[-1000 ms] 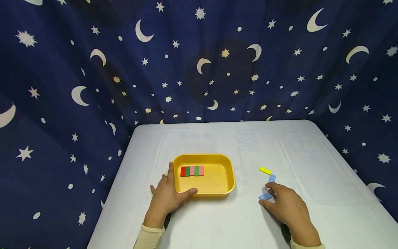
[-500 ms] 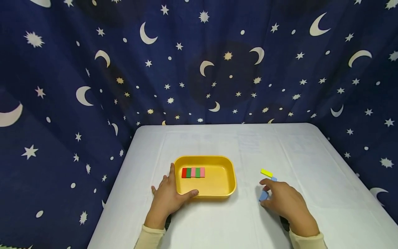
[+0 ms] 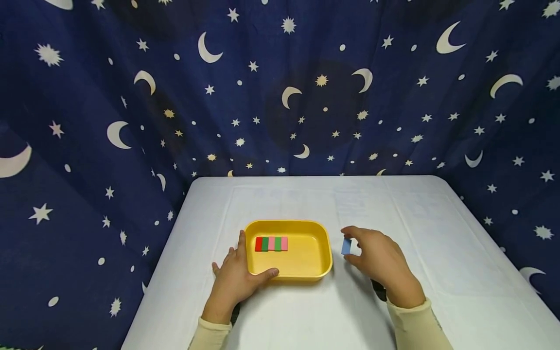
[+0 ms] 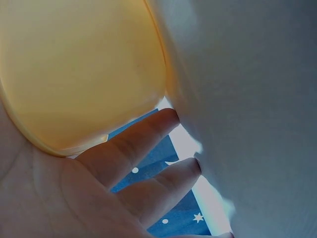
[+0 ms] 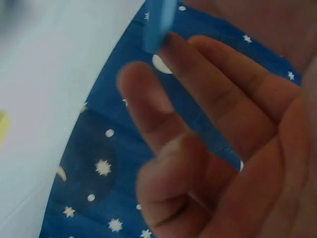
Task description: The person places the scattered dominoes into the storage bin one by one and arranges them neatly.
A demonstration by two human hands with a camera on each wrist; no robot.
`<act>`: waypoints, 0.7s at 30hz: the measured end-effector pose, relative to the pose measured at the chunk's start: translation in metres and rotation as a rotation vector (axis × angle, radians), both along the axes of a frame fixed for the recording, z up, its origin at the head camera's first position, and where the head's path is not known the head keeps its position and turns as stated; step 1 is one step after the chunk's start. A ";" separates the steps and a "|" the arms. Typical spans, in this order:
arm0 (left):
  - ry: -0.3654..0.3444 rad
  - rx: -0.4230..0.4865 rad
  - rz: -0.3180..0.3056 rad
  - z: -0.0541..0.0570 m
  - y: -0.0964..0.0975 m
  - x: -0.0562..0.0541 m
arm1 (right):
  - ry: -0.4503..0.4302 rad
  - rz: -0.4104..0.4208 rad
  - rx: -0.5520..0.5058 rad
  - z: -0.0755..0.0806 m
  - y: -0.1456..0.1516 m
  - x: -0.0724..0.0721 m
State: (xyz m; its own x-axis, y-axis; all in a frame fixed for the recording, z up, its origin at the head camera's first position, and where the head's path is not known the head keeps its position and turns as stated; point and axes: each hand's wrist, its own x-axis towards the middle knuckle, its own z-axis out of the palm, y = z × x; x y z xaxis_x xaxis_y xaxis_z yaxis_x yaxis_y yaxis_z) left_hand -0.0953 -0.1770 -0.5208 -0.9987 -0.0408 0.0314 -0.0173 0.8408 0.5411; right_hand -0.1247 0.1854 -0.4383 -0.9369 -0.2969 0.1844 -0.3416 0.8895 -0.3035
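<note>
A yellow plastic tray (image 3: 309, 255) lies on the table. Inside it, red, green and pink tiles (image 3: 271, 244) form a short row at the left. My left hand (image 3: 234, 277) rests at the tray's left front corner, thumb over the near rim and index finger along the left side. In the left wrist view its fingers (image 4: 131, 148) stretch out straight beside the tray wall (image 4: 84, 64). To the right of the tray, my right hand (image 3: 378, 257) pinches a blue tile (image 3: 346, 246) upright between thumb and fingertip. The right wrist view shows this tile blurred at its top.
A white cloth covers the table (image 3: 297, 199), which has rounded far corners. A dark blue curtain (image 3: 245, 112) with moons and stars hangs behind it and at both sides. The spot where a yellow tile and another blue tile lay is hidden behind my right hand.
My right hand has picked up the nearer blue tile and carried it left and away from me, close to the tray. The left hand and the tray stay in place.
</note>
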 end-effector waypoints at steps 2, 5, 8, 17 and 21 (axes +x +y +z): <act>0.000 0.002 -0.001 0.000 0.000 0.000 | 0.027 0.012 -0.013 0.003 -0.008 -0.005; -0.004 0.004 0.002 0.001 0.000 0.001 | 0.048 0.036 -0.025 0.006 -0.019 -0.012; -0.007 0.005 0.008 0.000 0.000 0.003 | 0.060 0.064 -0.034 0.007 -0.030 -0.020; -0.010 0.005 0.016 -0.004 0.001 0.006 | 0.035 0.093 -0.071 0.007 -0.057 -0.038; 0.027 0.006 0.013 -0.001 0.003 0.003 | 0.035 0.098 -0.086 0.009 -0.068 -0.047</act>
State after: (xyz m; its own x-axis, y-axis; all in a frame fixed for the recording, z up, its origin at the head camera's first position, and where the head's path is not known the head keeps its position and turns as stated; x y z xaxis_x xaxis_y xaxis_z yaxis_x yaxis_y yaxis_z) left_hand -0.0927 -0.1744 -0.5219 -0.9968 -0.0538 0.0585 -0.0131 0.8373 0.5465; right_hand -0.1718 0.1173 -0.4295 -0.8968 -0.3684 0.2450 -0.4372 0.8226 -0.3636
